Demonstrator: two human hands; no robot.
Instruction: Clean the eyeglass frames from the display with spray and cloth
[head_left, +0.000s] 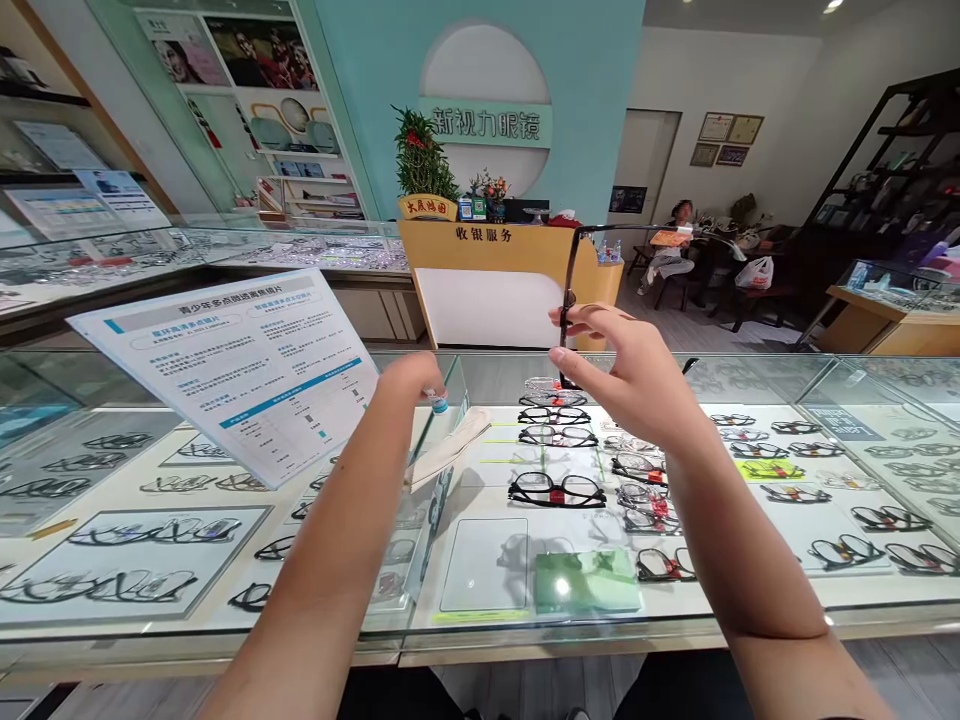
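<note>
My right hand is raised above the glass counter and pinches a dark pair of eyeglasses between thumb and fingers. The glasses are held on end, one thin temple stretching off to the right. My left hand is bent downward over the counter, its fingers mostly hidden behind the wrist. A small bottle-like item with a blue end pokes out beneath its fingers. Just below, a folded beige cloth lies at a slant on the glass top.
A printed sheet stands tilted at the left. Rows of eyeglasses and a green card are inside the showcase. Beyond are a yellow-and-white cashier desk and a seated person at the back right.
</note>
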